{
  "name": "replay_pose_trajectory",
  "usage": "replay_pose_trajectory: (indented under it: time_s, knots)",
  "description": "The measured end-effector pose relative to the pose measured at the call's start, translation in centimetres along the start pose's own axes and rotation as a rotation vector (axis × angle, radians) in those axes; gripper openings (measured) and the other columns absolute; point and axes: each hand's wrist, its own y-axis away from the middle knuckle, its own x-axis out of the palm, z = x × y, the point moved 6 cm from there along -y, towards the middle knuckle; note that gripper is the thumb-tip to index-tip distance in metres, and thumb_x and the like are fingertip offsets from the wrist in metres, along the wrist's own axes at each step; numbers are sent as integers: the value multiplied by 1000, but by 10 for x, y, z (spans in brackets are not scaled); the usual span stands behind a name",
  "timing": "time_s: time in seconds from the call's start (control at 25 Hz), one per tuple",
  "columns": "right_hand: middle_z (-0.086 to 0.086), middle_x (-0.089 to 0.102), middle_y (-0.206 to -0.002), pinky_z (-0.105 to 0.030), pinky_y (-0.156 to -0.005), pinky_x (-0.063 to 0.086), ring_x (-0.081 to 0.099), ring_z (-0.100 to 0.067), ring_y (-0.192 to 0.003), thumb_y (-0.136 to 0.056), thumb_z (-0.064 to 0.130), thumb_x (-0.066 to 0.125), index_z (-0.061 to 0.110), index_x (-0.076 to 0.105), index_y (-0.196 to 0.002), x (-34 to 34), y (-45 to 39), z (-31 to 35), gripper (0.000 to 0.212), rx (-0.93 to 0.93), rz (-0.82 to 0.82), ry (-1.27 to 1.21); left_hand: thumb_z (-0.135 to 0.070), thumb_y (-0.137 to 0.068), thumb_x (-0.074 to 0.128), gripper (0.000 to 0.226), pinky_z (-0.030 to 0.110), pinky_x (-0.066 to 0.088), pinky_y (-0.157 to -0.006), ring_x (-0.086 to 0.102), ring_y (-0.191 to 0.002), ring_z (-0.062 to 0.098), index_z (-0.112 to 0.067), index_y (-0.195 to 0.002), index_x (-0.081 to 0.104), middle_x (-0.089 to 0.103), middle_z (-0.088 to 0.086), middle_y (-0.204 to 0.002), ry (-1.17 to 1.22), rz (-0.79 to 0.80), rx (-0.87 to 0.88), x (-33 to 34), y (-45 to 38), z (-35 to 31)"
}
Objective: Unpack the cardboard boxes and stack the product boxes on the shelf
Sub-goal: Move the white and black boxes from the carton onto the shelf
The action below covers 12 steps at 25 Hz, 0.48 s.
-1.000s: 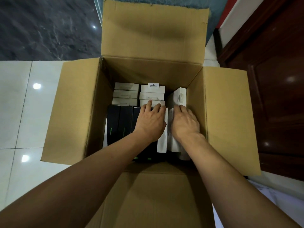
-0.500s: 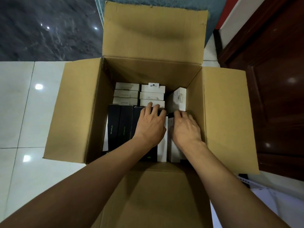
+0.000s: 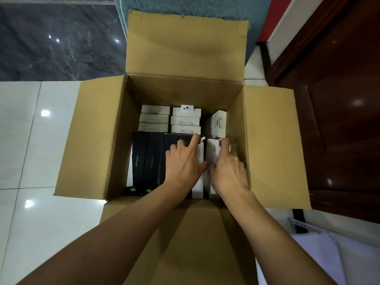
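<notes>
An open cardboard box (image 3: 269,140) stands on the floor with all flaps folded out. Inside, several black product boxes (image 3: 151,159) stand on edge at the left, and small white product boxes (image 3: 186,121) lie stacked at the back. Tall white product boxes (image 3: 212,150) stand on edge at the right. My left hand (image 3: 183,163) rests on the black boxes, its fingers reaching over a white one. My right hand (image 3: 228,169) grips the rightmost white box, tilting its top edge up. Another white box (image 3: 219,122) leans in the back right corner.
A dark wooden door (image 3: 337,120) stands close on the right. White glossy tiles (image 3: 24,161) lie to the left, dark marble flooring (image 3: 51,38) beyond them. A teal mat (image 3: 185,7) lies behind the box. White sheets (image 3: 333,258) lie at the bottom right.
My right hand has curled round the rightmost white box and lifted its top edge. My left hand's fingers have spread and shifted slightly right.
</notes>
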Motion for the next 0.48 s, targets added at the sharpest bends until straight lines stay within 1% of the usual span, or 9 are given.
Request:
replay_pose_trajectory:
  time_s: [0.12, 0.2, 0.24, 0.32, 0.4, 0.48]
  knots:
    - [-17, 53, -128, -39, -74, 54, 68, -35, -99, -97, 19, 64, 21, 21, -147, -3, 10, 2, 66, -14, -53, -25, -39, -89, 72, 60, 47, 55, -83, 62, -96, 31, -28, -130, 30, 59, 11, -107, 115, 2, -41, 1, 5, -6]
    - [-17, 53, -126, -40, -76, 54, 67, -35, -101, -98, 20, 61, 21, 21, -147, -6, 15, 3, 63, -29, -82, -32, -28, -92, 69, 52, 46, 56, -77, 63, -91, 31, -27, -129, 32, 58, 9, -105, 235, 10, -68, 2, 9, -10]
    - [-17, 52, -125, -39, -77, 54, 66, -35, -103, -99, 21, 60, 22, 20, -147, -9, 16, 3, 62, -37, -96, -39, -26, -93, 68, 50, 47, 56, -76, 63, -91, 32, -27, -129, 32, 57, 8, -107, 280, 5, -70, 0, 11, -12]
    - [-17, 52, -124, -38, -80, 53, 65, -33, -105, -100, 25, 57, 23, 19, -148, -19, 18, 5, 61, -60, -128, -50, -28, -95, 65, 47, 44, 53, -74, 63, -94, 31, -26, -129, 33, 57, 6, -110, 334, -22, -57, -6, 15, -16]
    - [-16, 51, -125, -37, -81, 52, 63, -32, -107, -101, 28, 55, 24, 19, -150, -34, 20, 6, 61, -72, -158, -78, -32, -96, 62, 45, 39, 47, -73, 61, -95, 29, -25, -131, 34, 57, 6, -112, 373, -62, -45, -20, 17, -21]
    - [-15, 50, -128, -37, -83, 51, 60, -31, -111, -101, 30, 54, 26, 20, -152, -51, 21, 7, 62, -72, -176, -129, -34, -97, 61, 48, 40, 49, -74, 62, -93, 27, -25, -133, 32, 59, 5, -109, 382, -119, -33, -42, 17, -25]
